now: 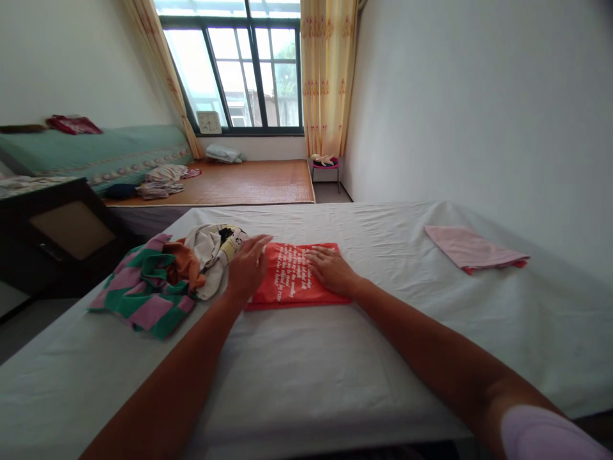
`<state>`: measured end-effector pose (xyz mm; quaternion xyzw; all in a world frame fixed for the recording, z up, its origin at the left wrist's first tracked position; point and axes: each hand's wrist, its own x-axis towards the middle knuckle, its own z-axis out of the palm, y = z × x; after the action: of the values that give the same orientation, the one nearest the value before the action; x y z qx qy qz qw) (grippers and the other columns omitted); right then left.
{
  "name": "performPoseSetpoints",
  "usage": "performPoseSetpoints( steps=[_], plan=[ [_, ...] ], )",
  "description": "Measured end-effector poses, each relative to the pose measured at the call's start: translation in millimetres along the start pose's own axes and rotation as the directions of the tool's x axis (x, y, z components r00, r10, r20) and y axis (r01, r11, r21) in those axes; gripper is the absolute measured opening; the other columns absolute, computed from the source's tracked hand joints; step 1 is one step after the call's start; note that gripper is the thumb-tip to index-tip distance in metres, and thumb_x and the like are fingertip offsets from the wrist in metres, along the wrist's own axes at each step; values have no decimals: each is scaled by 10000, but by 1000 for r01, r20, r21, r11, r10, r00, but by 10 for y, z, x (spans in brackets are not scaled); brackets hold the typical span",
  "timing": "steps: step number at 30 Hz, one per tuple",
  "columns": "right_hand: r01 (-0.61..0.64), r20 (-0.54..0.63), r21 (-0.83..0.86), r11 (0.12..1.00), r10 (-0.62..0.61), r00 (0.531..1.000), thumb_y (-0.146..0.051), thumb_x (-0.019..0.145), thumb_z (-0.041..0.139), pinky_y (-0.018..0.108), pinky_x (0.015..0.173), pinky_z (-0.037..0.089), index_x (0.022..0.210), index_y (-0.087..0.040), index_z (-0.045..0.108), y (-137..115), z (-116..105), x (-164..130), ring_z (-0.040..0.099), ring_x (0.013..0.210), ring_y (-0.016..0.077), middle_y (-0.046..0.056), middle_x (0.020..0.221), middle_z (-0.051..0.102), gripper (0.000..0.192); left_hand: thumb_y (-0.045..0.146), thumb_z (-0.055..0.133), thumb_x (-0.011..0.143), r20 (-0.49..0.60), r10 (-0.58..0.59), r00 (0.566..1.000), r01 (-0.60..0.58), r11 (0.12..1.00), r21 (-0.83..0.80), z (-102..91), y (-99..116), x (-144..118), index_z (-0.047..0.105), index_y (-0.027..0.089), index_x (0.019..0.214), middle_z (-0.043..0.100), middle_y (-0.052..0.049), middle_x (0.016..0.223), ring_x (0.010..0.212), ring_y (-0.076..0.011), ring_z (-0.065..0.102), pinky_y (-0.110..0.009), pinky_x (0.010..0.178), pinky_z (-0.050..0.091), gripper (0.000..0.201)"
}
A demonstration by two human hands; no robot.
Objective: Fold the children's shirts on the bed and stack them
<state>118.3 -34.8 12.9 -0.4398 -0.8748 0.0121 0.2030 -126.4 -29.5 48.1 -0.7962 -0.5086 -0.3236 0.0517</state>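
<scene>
the red garment [292,275] with white lettering lies folded flat on the white-sheeted bed [306,377], and both hands press on it: the left hand [248,267] on its left edge, the right hand [330,268] on its right half, fingers released and spread, grasping nothing. one pink folded cloth [472,249] rests well to the right of the fingers; just left of them an unfolded heap of clothes [167,281] seems left to do.

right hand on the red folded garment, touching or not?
Touching. The head view shows the right hand lying flat, palm down, on the red folded garment, with no gap visible between them.
</scene>
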Motion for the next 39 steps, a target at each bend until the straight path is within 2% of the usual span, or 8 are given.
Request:
performPoseSetpoints(
  steps=[3,8,18,24,27,31,35,39],
  plan=[
    [121,34,-22,992,-120,992,-371,991,333,403,1124,268,1355,-192,509,-205,26,31,384,1354,219,83,1409,510,442,243,351,934,191,199,961,-198,980,-21,162,199,-24,486,227,1365,485,-50,1421,1369,-228,346,-446,1153,267,452],
    [116,101,-17,993,-113,988,-432,987,325,439,1121,269,1413,-202,441,-305,124,24,373,1365,234,95,1475,421,498,403,283,981,404,158,901,-176,984,8,442,58,-117,448,223,1398,489,-63,1429,1349,-209,388,-421,1139,266,483],
    [-157,129,9,988,155,980,-442,995,249,402,1156,204,1407,-208,462,311,109,-44,320,1396,203,47,1473,430,520,479,268,969,379,4,925,-45,994,100,471,-204,-163,432,228,1416,429,-45,1476,1400,-219,302,-403,1149,243,537],
    [-440,70,-86,894,446,892,-503,952,338,454,1117,256,1435,-113,391,444,59,-150,283,1402,281,150,1515,339,623,454,253,973,368,-56,928,22,995,95,519,-346,-150,446,215,1399,434,-62,1469,1372,-194,350,-389,1149,235,525],
    [-542,12,-81,836,545,839,-533,896,458,484,1051,337,1424,-110,390,433,-31,-191,383,1323,339,190,1445,435,680,460,260,969,361,-94,928,69,994,84,523,-396,-147,454,210,1392,437,-68,1467,1357,-196,376,-372,1133,266,529],
    [-572,42,115,813,571,820,-397,829,618,361,937,450,1406,-145,384,435,-177,-201,578,1128,271,150,1251,617,671,455,285,962,347,-94,933,77,995,63,521,-406,-148,467,217,1382,445,-67,1461,1336,-211,404,-382,1118,295,516],
    [-635,162,388,668,629,760,-376,758,713,318,827,507,1250,-145,524,458,-239,-198,668,956,246,103,1048,708,575,450,293,959,337,-90,937,78,996,50,524,-405,-150,482,225,1367,458,-58,1451,1327,-214,413,-379,1116,304,503],
    [-563,349,738,372,504,790,-399,710,746,320,729,549,927,-151,643,408,-181,-211,691,834,239,70,895,736,345,450,308,952,325,-70,943,69,998,15,532,-432,-146,506,218,1343,475,-58,1435,1321,-219,421,-384,1118,310,496]
  ],
)
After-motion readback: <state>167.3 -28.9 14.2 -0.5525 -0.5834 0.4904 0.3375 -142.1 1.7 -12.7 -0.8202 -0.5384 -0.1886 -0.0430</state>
